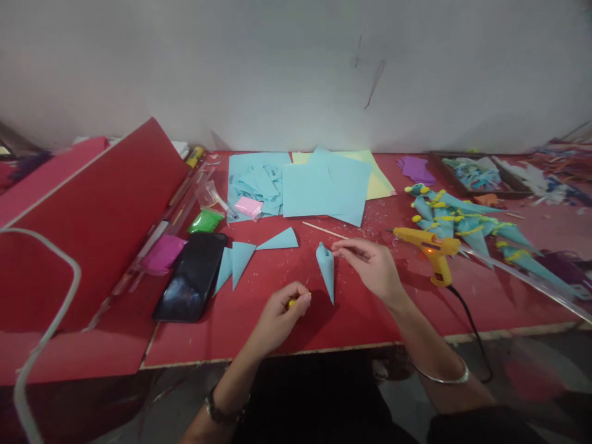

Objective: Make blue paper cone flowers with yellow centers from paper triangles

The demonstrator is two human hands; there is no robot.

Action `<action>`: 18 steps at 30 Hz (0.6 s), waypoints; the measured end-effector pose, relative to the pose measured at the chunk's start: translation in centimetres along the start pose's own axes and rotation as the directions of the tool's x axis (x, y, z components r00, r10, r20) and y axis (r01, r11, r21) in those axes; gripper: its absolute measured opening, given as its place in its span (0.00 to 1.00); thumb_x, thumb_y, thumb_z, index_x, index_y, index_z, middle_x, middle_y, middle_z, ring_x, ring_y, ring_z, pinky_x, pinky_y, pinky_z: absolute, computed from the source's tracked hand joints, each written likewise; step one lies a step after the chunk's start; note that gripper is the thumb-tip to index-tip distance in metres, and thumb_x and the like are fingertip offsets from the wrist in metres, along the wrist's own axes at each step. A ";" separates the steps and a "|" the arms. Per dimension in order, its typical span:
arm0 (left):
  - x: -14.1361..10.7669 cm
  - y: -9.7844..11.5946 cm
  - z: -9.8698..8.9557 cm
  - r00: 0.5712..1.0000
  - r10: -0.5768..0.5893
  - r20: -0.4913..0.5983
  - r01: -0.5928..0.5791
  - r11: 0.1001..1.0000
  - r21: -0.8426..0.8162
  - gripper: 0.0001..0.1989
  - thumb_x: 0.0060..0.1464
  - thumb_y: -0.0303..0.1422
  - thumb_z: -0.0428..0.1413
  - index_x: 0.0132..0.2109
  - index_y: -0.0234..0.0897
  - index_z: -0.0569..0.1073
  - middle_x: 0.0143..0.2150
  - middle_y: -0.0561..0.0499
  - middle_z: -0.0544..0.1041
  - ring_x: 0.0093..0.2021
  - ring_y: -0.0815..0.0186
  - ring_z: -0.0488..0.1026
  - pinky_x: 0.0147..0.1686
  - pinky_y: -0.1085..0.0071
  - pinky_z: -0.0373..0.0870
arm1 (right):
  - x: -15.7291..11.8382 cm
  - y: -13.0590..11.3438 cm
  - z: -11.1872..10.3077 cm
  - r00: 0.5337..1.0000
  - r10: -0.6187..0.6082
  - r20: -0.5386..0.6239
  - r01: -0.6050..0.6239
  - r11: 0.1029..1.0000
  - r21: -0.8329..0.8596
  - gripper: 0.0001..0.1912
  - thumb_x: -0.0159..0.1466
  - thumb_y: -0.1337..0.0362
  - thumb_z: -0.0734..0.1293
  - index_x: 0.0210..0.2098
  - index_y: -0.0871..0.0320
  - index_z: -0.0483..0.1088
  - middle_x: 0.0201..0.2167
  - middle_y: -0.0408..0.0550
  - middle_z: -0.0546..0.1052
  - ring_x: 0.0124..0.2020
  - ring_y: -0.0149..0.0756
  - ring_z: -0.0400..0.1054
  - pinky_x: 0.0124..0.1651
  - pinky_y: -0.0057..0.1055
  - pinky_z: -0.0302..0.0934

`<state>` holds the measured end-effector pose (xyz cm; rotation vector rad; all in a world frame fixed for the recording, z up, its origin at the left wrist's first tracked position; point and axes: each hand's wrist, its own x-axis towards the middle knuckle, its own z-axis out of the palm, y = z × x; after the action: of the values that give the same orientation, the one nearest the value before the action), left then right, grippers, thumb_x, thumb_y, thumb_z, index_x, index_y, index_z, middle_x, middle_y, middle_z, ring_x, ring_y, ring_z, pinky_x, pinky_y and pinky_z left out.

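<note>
My left hand is closed around a small yellow piece, near the table's front edge. Just right of it, a blue paper cone lies on the red table, its tip toward me. My right hand is beside the cone's wide end, thumb and fingertips pinched together; whatever they hold is too small to make out. A thin wooden stick lies behind the cone, its right end near my right fingers. Flat blue paper pieces rest to the left.
A yellow glue gun with a lit orange light lies right, its black cord over the edge. Behind it are several decorated blue cones. A black phone and a red board are left. Blue sheets lie at the back.
</note>
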<state>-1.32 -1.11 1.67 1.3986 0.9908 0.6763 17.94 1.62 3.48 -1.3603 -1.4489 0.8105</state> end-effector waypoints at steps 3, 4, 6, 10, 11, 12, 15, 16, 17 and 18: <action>0.0 0.2 0.0 1.000 0.007 -0.003 -0.006 0.999 0.033 0.12 0.53 0.37 0.46 0.26 0.35 0.62 0.22 0.57 0.58 0.23 0.74 0.55 0.25 0.77 0.54 | 0.3 0.6 0.1 0.999 0.050 -0.010 -0.050 0.998 0.029 0.08 0.57 0.62 0.63 0.32 0.58 0.72 0.29 0.48 0.77 0.29 0.35 0.72 0.34 0.31 0.67; 0.1 0.2 0.0 1.000 0.012 -0.005 -0.012 0.999 0.047 0.11 0.53 0.36 0.46 0.27 0.35 0.64 0.22 0.57 0.60 0.24 0.74 0.56 0.26 0.77 0.55 | 0.3 0.7 0.2 0.999 0.044 -0.025 -0.044 0.999 0.005 0.08 0.56 0.62 0.63 0.31 0.58 0.72 0.28 0.47 0.77 0.28 0.35 0.72 0.32 0.30 0.67; 0.1 0.4 0.0 1.000 0.020 -0.010 -0.019 0.997 0.071 0.10 0.53 0.35 0.47 0.30 0.34 0.67 0.24 0.56 0.63 0.26 0.73 0.59 0.28 0.77 0.57 | 0.3 1.1 0.4 0.998 0.022 -0.052 -0.024 0.999 -0.040 0.07 0.55 0.62 0.64 0.29 0.58 0.72 0.28 0.47 0.76 0.27 0.34 0.71 0.32 0.30 0.66; 0.1 0.4 0.0 0.999 0.008 -0.032 -0.006 0.998 0.056 0.10 0.53 0.34 0.47 0.39 0.35 0.69 0.28 0.54 0.68 0.30 0.72 0.65 0.33 0.77 0.60 | 0.2 1.8 0.8 0.997 0.080 -0.012 -0.079 0.994 0.073 0.08 0.56 0.62 0.64 0.33 0.58 0.71 0.32 0.48 0.76 0.30 0.34 0.72 0.36 0.31 0.67; 0.1 0.3 0.0 0.999 0.007 -0.038 -0.006 0.999 0.045 0.11 0.53 0.34 0.47 0.41 0.35 0.69 0.28 0.54 0.69 0.31 0.72 0.66 0.34 0.76 0.61 | 0.2 2.0 0.9 0.995 0.095 0.007 -0.095 0.989 0.114 0.09 0.56 0.62 0.63 0.34 0.58 0.71 0.32 0.48 0.77 0.32 0.35 0.72 0.38 0.31 0.67; 0.1 0.3 0.0 0.999 0.008 -0.038 -0.007 0.999 0.038 0.12 0.53 0.34 0.47 0.43 0.36 0.68 0.29 0.53 0.70 0.31 0.72 0.66 0.35 0.76 0.61 | 0.1 2.1 1.0 0.994 0.105 0.021 -0.107 0.984 0.142 0.10 0.56 0.62 0.63 0.35 0.58 0.71 0.32 0.48 0.77 0.33 0.35 0.72 0.39 0.32 0.67; 0.1 0.1 0.1 1.000 0.016 -0.022 -0.015 0.999 0.050 0.12 0.53 0.35 0.47 0.43 0.36 0.69 0.31 0.52 0.72 0.33 0.71 0.67 0.34 0.76 0.62 | 0.0 2.3 1.1 0.994 0.102 0.028 -0.106 0.983 0.152 0.10 0.56 0.60 0.64 0.34 0.58 0.71 0.30 0.47 0.76 0.32 0.36 0.72 0.38 0.33 0.66; 0.1 0.1 0.1 1.000 0.011 -0.013 -0.010 0.998 0.056 0.12 0.53 0.35 0.47 0.42 0.36 0.69 0.31 0.51 0.73 0.32 0.71 0.67 0.33 0.76 0.62 | 0.0 2.3 1.1 0.996 0.081 0.022 -0.083 0.990 0.117 0.09 0.56 0.60 0.64 0.33 0.58 0.71 0.29 0.47 0.76 0.31 0.36 0.72 0.37 0.33 0.66; 0.1 0.1 0.1 1.000 0.002 -0.003 -0.002 0.998 0.057 0.12 0.53 0.35 0.47 0.41 0.36 0.70 0.31 0.51 0.73 0.30 0.71 0.66 0.31 0.76 0.62 | 0.0 2.2 1.0 0.999 0.046 0.013 -0.047 0.997 0.066 0.08 0.55 0.60 0.65 0.31 0.58 0.72 0.29 0.47 0.76 0.31 0.35 0.71 0.36 0.33 0.65; 0.1 0.2 0.0 1.000 -0.010 0.008 0.009 0.999 0.052 0.12 0.53 0.36 0.47 0.40 0.36 0.70 0.31 0.51 0.73 0.28 0.72 0.65 0.29 0.76 0.61 | 0.0 2.1 1.0 1.000 0.004 0.007 -0.004 1.000 0.007 0.07 0.55 0.61 0.65 0.29 0.57 0.72 0.28 0.46 0.75 0.30 0.35 0.70 0.36 0.32 0.64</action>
<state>-1.22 -1.06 1.82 1.4404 1.0146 0.6414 17.73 2.14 1.20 -1.3569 -1.4477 0.8224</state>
